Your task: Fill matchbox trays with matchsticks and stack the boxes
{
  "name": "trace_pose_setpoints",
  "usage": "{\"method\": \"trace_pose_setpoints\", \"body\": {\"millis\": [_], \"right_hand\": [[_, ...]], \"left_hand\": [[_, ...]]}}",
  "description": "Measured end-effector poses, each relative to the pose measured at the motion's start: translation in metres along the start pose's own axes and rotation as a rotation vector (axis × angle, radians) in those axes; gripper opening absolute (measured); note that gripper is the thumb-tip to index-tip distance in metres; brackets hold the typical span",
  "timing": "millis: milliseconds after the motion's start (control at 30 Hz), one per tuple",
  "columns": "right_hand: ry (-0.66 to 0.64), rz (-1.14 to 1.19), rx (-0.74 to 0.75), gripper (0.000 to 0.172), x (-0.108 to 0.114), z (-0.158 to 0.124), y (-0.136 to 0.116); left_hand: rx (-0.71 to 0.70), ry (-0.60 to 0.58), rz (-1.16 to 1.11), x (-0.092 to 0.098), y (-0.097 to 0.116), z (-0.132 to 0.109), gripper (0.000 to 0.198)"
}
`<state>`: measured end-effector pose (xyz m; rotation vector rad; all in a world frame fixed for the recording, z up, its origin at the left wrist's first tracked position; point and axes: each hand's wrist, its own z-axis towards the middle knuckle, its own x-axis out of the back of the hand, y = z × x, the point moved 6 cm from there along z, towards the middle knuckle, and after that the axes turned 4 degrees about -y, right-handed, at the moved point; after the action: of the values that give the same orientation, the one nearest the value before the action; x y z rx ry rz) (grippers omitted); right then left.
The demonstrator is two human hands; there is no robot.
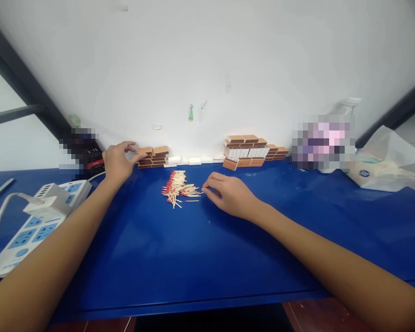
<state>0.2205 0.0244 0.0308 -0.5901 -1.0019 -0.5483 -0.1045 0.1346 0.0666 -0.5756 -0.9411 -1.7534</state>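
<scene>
Match pile (pixel 176 184): lying loose on the blue table (pixel 200 263), showing red heads mostly at the left edge, spilling sticks toward the right and the front.
Single match (pixel 192 201): lying apart, just in front of the match pile's right part.
Left matchbox stack (pixel 152 161): standing behind and left of the match pile, near the white wall (pixel 207 69), showing 2 brown boxes across the top.
Left hand (pixel 117 161): reaching in behind and left of the match pile, spreading thumb and fingers apart, bringing the thumb up to the left matchbox stack; unable to tell whether touching.
Right hand (pixel 231 193): hovering or resting just right of the match pile, curling fingers inward, holding thumb and forefinger tips close together; unable to tell whether pinching a match.
White pieces (pixel 194 161): lying behind the match pile, forming a broken row along the wall.
Right matchbox stack (pixel 246 153): standing behind and right of the match pile, showing 2 boxes on top and a white band midway.
Power strip (pixel 22 237): lying well left of the match pile.
</scene>
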Motion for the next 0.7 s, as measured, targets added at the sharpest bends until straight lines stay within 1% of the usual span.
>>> {"method": "trace_pose_setpoints", "body": {"millis": [100,167,233,267,300,367,433,533,700], "right_hand": [[0.001,-0.003,-0.007,0.026,0.001,0.000,0.001],[-0.006,-0.001,-0.004,0.026,0.000,0.000,0.000],[-0.009,-0.001,0.000,0.026,0.000,0.000,0.000],[-0.010,-0.002,0.000,0.026,0.000,0.000,-0.001],[-0.010,-0.003,-0.001,0.026,0.000,0.000,-0.001],[-0.008,-0.003,-0.005,0.026,0.001,0.000,-0.001],[-0.004,-0.002,-0.006,0.026,0.002,0.000,-0.001],[-0.008,-0.007,-0.006,0.027,0.002,0.000,-0.001],[-0.026,-0.017,-0.006,0.028,0.000,0.000,-0.001]], "left_hand": [[-0.077,0.040,0.021,0.002,0.009,-0.001,0.043],[-0.206,0.050,0.037,0.000,0.026,-0.003,0.043],[-0.399,0.008,0.036,-0.006,0.050,-0.007,0.042],[-0.492,-0.028,0.031,-0.010,0.061,-0.008,0.037],[-0.562,-0.062,0.028,-0.014,0.070,-0.009,0.032],[-0.650,-0.102,0.053,-0.022,0.081,-0.008,0.026],[-0.699,-0.107,0.128,-0.027,0.084,-0.003,0.023],[-0.740,-0.072,0.246,-0.031,0.079,0.004,0.021],[-0.762,-0.061,0.273,-0.031,0.071,0.008,0.026]]}}
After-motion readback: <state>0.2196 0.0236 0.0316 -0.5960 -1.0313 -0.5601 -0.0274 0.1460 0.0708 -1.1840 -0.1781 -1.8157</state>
